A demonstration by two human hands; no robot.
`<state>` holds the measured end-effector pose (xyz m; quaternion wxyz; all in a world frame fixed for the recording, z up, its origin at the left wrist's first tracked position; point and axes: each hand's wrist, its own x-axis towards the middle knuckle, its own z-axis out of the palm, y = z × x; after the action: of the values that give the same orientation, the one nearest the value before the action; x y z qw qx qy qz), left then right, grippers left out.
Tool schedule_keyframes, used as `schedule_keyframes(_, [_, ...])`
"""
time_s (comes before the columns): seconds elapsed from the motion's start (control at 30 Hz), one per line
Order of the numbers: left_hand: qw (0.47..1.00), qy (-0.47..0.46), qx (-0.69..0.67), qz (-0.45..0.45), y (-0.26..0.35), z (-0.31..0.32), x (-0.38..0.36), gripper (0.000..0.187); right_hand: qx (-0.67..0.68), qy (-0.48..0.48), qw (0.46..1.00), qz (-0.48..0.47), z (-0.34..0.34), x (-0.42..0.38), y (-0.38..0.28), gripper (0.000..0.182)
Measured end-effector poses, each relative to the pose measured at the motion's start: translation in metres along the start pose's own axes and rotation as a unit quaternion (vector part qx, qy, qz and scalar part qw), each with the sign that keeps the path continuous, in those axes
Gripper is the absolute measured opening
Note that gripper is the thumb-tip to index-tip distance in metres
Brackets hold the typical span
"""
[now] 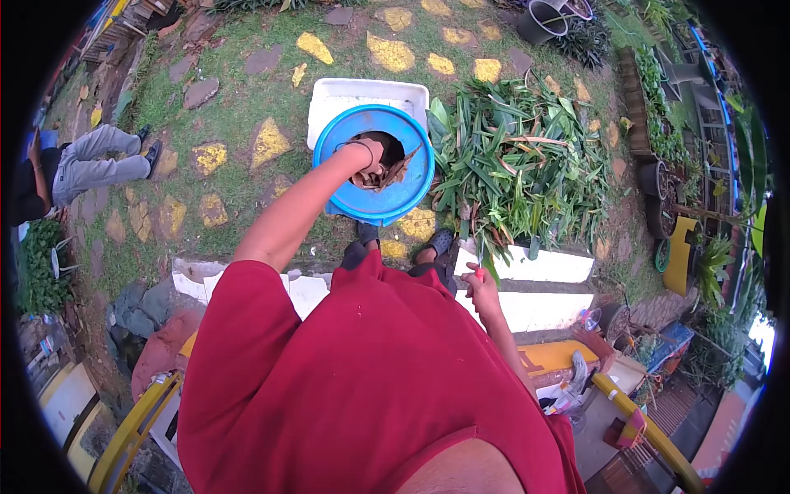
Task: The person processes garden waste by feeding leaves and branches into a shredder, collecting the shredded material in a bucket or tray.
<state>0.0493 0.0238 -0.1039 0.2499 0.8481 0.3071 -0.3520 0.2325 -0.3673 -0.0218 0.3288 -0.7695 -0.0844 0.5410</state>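
My left hand reaches into the round opening of a blue bin, its fingers closed round brown dry leaves. The leaves poke up over the right side of the opening, and the depth of the bin is dark. On the right, my right hand is closed round the red handle of a slim tool. Its thin upper end points toward the greenery, too small to tell whether it is a blade. Just beyond that hand lies a broad heap of long green cut leaves.
Behind the bin sits a white tray. Yellow stepping stones dot the grass. White slabs border the step near my feet. A person in grey trousers is at the left. A grey bucket stands at the far right.
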Motion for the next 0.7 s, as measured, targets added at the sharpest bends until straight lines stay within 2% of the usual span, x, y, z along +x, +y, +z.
schedule_keyframes(0.03, [0.999,0.012,-0.033,0.014,-0.015,-0.003,-0.003,0.037,-0.004,0.003,1.000,-0.001,-0.002,0.001,0.002,0.042])
schedule_keyframes(0.1, [0.965,0.143,-0.209,0.064,-0.041,-0.009,-0.026,0.033,0.002,0.003,1.000,-0.002,-0.006,0.003,0.004,0.042])
schedule_keyframes(0.13, [0.966,0.142,-0.206,0.063,-0.051,-0.017,-0.042,0.033,0.009,0.007,1.000,0.001,-0.006,0.005,0.003,0.042])
schedule_keyframes(0.2, [0.964,0.174,-0.203,-0.007,-0.062,-0.024,-0.070,0.028,0.015,0.015,1.000,0.002,-0.008,0.008,-0.001,0.042])
schedule_keyframes(0.3, [0.964,0.180,-0.194,-0.010,-0.066,-0.014,-0.099,0.027,-0.009,0.019,1.000,0.017,-0.009,0.010,-0.014,0.042])
schedule_keyframes(0.33, [0.975,0.143,-0.167,-0.025,-0.069,-0.004,-0.096,0.029,0.014,0.017,1.000,0.007,-0.009,0.015,-0.011,0.043])
schedule_keyframes(0.43, [0.982,0.153,-0.105,-0.029,-0.067,0.018,-0.089,0.034,-0.028,0.010,0.999,0.016,-0.013,0.023,-0.013,0.045])
schedule_keyframes(0.6, [0.978,0.172,-0.113,-0.028,-0.055,0.029,-0.071,0.036,-0.030,0.031,0.999,0.009,-0.017,0.026,-0.009,0.048])
schedule_keyframes(0.67, [0.982,0.187,0.014,-0.017,-0.046,0.029,-0.067,0.038,-0.035,0.027,0.999,0.016,-0.020,0.027,0.001,0.048])
schedule_keyframes(0.7, [0.982,0.186,0.011,-0.017,-0.042,0.031,-0.060,0.038,-0.040,0.022,0.999,0.022,-0.021,0.025,0.003,0.048])
